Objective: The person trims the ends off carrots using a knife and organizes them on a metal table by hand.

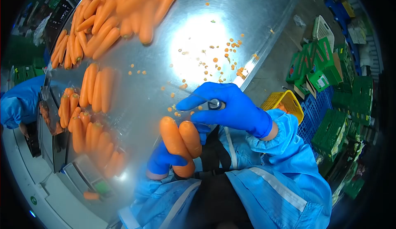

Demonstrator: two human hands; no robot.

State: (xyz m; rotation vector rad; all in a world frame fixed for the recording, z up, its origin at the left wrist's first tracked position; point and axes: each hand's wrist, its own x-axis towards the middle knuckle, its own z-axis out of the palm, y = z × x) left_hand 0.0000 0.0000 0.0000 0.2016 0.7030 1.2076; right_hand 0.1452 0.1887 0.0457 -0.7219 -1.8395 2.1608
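Observation:
My left hand (166, 159), in a blue glove, is closed around a small bunch of carrots (175, 137) low in front of my body. Their rounded ends point up and away from me. Just above them is my right hand (231, 107), also gloved in blue, with its fingers wrapped around the dark handle of a knife (216, 104). The thin blade is hard to make out against the shiny metal. Small carrot trimmings (215, 60) lie scattered on the metal table (255, 18) beyond my hands.
A large carrot pile (105, 18) covers the table's far left. Carrot bundles (97, 86) lie along the left side, near a scale-like device (84, 173). A yellow basket (284, 103), green boxes (315, 66) and crates stand right. A person in blue (22, 101) is at left.

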